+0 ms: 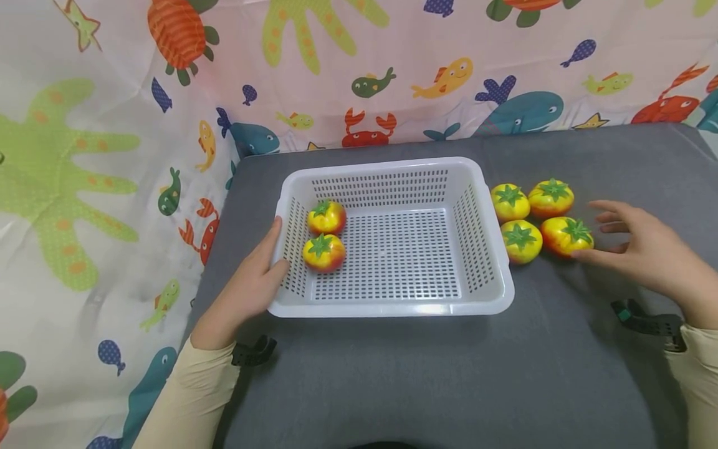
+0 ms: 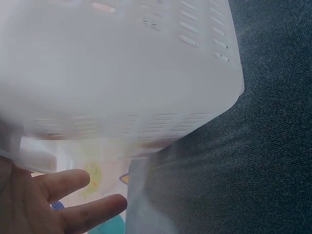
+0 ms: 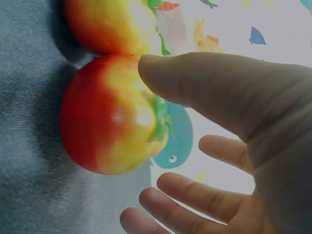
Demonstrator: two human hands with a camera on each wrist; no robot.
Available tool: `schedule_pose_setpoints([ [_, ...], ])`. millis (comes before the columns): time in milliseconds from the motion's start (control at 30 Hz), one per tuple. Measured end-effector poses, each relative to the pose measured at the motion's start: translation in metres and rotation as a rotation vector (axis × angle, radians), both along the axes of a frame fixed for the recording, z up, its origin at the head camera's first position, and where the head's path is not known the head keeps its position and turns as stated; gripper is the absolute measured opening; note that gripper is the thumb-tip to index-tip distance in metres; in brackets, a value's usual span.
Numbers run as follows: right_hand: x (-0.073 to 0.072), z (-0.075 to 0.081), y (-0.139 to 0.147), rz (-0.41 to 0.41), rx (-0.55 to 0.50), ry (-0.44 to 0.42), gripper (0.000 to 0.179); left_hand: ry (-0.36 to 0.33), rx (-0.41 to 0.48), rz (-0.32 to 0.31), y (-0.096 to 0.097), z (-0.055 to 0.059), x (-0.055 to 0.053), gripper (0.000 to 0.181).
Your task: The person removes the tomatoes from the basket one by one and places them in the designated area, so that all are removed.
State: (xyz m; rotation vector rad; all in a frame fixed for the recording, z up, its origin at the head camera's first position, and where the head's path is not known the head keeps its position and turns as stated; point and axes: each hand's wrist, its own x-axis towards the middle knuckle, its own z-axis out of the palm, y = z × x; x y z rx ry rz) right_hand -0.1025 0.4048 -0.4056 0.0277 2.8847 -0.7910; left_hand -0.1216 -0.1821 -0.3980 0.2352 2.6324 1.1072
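Observation:
A white perforated plastic basket (image 1: 387, 310) stands on the table. Its left rim is between the thumb and fingers of my left hand (image 1: 252, 284); two of those fingers stretch out loose below the basket wall in the left wrist view. Inside, against the left end, sit two red-and-yellow tomatoes (image 1: 327, 218) with green leafy tops. Several more lie grouped just right of the basket. My right hand (image 1: 645, 246) is spread beside the nearest of these, a tomato (image 1: 561, 237), with the thumb tip at its edge and nothing in its grasp.
Two yellower tomatoes (image 1: 521, 242) lie close against the basket's right side, and another tomato (image 1: 551, 198) is behind the nearest one. A dark grey cloth (image 1: 387, 380) covers the table. A curtain printed with sea animals (image 1: 325, 93) borders the back and left.

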Motion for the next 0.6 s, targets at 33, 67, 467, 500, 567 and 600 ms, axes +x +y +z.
schedule_pose_setpoints([
  [33, 0.0, 0.002, 0.0, 0.002, 0.009, 0.008, 0.096, 0.001, 0.002, 0.001, 0.0, 0.0, 0.0, 0.081],
  [67, 0.0, 0.004, 0.0, 0.002, 0.018, 0.015, 0.095, 0.001, 0.004, 0.0, 0.0, 0.001, 0.0, 0.081],
  [467, -0.003, 0.022, -0.014, -0.033, 0.066, 0.031, 0.089, -0.002, -0.014, 0.002, 0.002, 0.003, 0.001, 0.081],
  [500, -0.004, 0.023, -0.015, -0.032, 0.064, 0.034, 0.089, -0.004, -0.011, 0.003, 0.002, 0.003, 0.001, 0.081],
  [567, -0.006, 0.026, -0.018, -0.026, 0.059, 0.045, 0.088, -0.009, -0.005, 0.004, 0.002, 0.003, 0.001, 0.082],
  [600, -0.008, 0.027, -0.02, -0.02, 0.056, 0.054, 0.087, -0.01, -0.003, 0.004, 0.002, 0.003, 0.001, 0.082],
])
